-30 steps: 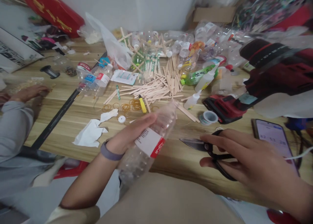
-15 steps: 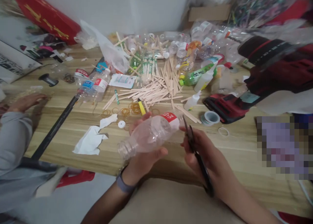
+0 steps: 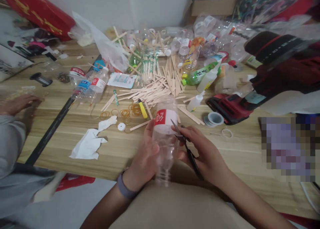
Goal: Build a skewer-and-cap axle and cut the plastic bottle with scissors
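Held over the table's front edge is a clear plastic bottle (image 3: 166, 149) with a red and white label, its neck pointing down toward me. My left hand (image 3: 146, 152) is wrapped round the bottle's left side. In my right hand (image 3: 202, 152) is a pair of black-handled scissors (image 3: 186, 144), the blades slightly apart and pointing up-left at the label. The blade tips lie over or against the bottle; I cannot tell whether they touch it. Fingers of the right hand come close to the bottle's right side.
Beyond the bottle lie wooden sticks (image 3: 152, 93), rubber bands (image 3: 135, 109) and a yellow-handled tool (image 3: 142, 109). A red and black power tool (image 3: 230, 108) stands at right, near a tape roll (image 3: 213, 119). White tissue (image 3: 87, 145) lies left. Another person's hand (image 3: 18, 103) rests at far left.
The bottle has turned from lying slantwise to nearly upright with its neck toward me. My right hand has brought the scissors left, up to the label.
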`<state>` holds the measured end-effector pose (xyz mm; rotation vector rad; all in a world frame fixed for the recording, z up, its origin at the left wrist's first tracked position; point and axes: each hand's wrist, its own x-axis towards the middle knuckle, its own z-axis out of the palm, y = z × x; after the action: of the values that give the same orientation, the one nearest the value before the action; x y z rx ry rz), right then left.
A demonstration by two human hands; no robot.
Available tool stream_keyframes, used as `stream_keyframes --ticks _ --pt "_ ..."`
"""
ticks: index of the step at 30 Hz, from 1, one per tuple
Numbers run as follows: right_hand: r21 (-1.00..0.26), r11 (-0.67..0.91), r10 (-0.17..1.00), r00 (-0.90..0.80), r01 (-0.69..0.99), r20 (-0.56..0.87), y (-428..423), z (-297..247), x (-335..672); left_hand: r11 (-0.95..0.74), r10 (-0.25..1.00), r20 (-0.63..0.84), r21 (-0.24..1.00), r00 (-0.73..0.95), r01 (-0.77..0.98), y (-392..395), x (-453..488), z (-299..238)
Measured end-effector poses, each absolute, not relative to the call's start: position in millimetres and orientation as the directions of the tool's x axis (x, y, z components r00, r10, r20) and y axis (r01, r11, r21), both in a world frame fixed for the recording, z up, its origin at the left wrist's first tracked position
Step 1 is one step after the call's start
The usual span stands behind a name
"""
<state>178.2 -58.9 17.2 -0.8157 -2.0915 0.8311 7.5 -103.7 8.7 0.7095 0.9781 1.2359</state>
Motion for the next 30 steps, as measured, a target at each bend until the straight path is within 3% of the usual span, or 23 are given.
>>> stream_keyframes --ticks 3,6,9,12,30 --pt "-0.777 0.578 0.746 -0.546 0.248 0.380 -59.4 19.2 182.5 0.262 0.960 -0.265 0.731 0.092 -0.630 -103.1 8.6 9.7" --pt "-0.720 0.571 0.797 -0.478 0.394 0.370 -63.0 24.4 191.9 0.251 0.959 -0.268 0.654 0.092 -0.714 -103.2 9.1 10.4" --pt "-0.562 0.581 0.813 -0.445 0.589 0.375 -69.5 30.1 199.9 0.212 0.968 -0.246 0.685 0.053 -0.697 -104.5 9.9 11.7" --pt "-0.412 0.616 0.784 -0.470 0.672 0.406 -76.8 32.4 202.9 0.165 0.978 -0.206 0.706 0.023 -0.689 -105.2 11.7 12.7" --pt "-0.014 0.652 0.686 -0.582 0.758 0.437 -84.9 32.7 203.3 0.109 0.981 -0.185 0.755 -0.051 -0.647 -105.1 14.8 11.9"
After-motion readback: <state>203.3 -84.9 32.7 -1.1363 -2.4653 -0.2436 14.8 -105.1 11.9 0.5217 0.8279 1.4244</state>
